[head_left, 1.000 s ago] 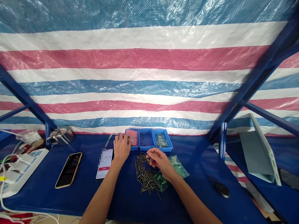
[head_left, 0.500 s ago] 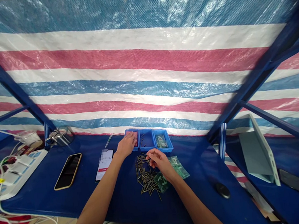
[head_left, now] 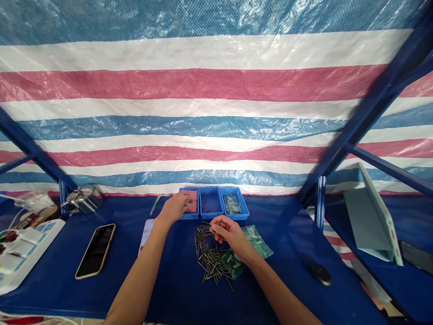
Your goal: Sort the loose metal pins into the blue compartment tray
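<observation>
From my end I see a striped tarp (head_left: 210,92) at the back, lidded metal pot (head_left: 86,200) nr the L post (head_left: 63,195), blk smartphone (head_left: 95,251) lying flat, wht pwr strip (head_left: 47,243) w/ plugs (head_left: 31,235), blk mouse (head_left: 321,274) on R

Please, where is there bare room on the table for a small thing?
A wide patch of the blue table is bare between the green packets and the black rounded object. A narrower one lies between the gold-edged phone and the lit phone. It is crowded around the right hand, with metal rods, packets and blue trays close together.
</observation>
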`<state>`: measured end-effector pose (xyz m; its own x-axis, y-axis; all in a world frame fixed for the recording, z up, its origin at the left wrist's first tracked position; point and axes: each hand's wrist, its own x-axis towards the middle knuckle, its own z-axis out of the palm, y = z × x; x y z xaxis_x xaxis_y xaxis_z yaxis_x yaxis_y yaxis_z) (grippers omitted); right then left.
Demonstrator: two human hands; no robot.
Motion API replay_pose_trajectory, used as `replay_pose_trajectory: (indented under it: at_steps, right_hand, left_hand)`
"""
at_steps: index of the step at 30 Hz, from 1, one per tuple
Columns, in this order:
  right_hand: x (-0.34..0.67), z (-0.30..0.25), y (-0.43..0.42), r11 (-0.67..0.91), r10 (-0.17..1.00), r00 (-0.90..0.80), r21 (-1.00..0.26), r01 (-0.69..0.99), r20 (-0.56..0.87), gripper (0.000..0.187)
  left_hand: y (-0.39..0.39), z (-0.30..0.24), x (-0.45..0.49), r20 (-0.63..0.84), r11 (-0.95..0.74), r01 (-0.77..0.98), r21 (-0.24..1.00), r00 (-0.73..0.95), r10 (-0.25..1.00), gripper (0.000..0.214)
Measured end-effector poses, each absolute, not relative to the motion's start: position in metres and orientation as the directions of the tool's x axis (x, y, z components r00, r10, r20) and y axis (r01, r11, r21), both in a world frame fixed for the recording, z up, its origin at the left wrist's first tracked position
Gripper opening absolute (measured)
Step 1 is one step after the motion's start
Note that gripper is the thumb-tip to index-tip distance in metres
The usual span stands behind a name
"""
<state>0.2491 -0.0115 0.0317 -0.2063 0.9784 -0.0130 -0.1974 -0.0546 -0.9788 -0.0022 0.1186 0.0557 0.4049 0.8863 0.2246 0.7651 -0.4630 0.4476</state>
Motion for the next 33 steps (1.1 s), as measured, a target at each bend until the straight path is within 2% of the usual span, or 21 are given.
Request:
replay_pose_trajectory:
  at_steps: [7, 13, 19, 24, 26, 29, 33]
  right_hand:
    - [0.249, 0.029, -0.011, -0.042, 0.982, -0.188, -0.985, -0.169, -0.01, 0.033]
    - [0.25, 0.027, -0.01, -0.032, 0.983, -0.184, -0.987, -0.158, -0.002, 0.032]
    - [0.251, 0.028, -0.009, -0.017, 0.984, -0.179, -0.987, -0.161, 0.013, 0.033]
    - [0.251, 0.025, -0.008, -0.01, 0.982, -0.186, -0.985, -0.171, 0.022, 0.034]
    - [0.251, 0.024, -0.008, -0.005, 0.981, -0.193, -0.985, -0.171, 0.029, 0.035]
    - [0.251, 0.025, -0.008, -0.007, 0.982, -0.189, -0.986, -0.165, 0.025, 0.035]
    - [0.252, 0.025, -0.008, -0.01, 0.987, -0.16, -0.988, -0.156, 0.015, 0.034]
  left_hand:
    - [0.122, 0.062, -0.007, 0.09, -0.466, 0.755, 0.462, 0.482, 0.871, 0.042]
    - [0.124, 0.071, -0.004, 0.089, -0.5, 0.752, 0.43, 0.515, 0.852, 0.055]
    - [0.121, 0.073, -0.002, 0.08, -0.54, 0.764, 0.354, 0.551, 0.831, 0.051]
    - [0.124, 0.069, -0.004, 0.032, -0.532, 0.799, 0.279, 0.546, 0.837, 0.079]
    - [0.125, 0.069, -0.004, 0.013, -0.526, 0.818, 0.233, 0.538, 0.843, 0.083]
    - [0.123, 0.071, -0.003, 0.011, -0.537, 0.816, 0.214, 0.547, 0.837, 0.08]
    - [0.118, 0.075, -0.001, 0.048, -0.596, 0.776, 0.204, 0.6, 0.798, 0.055]
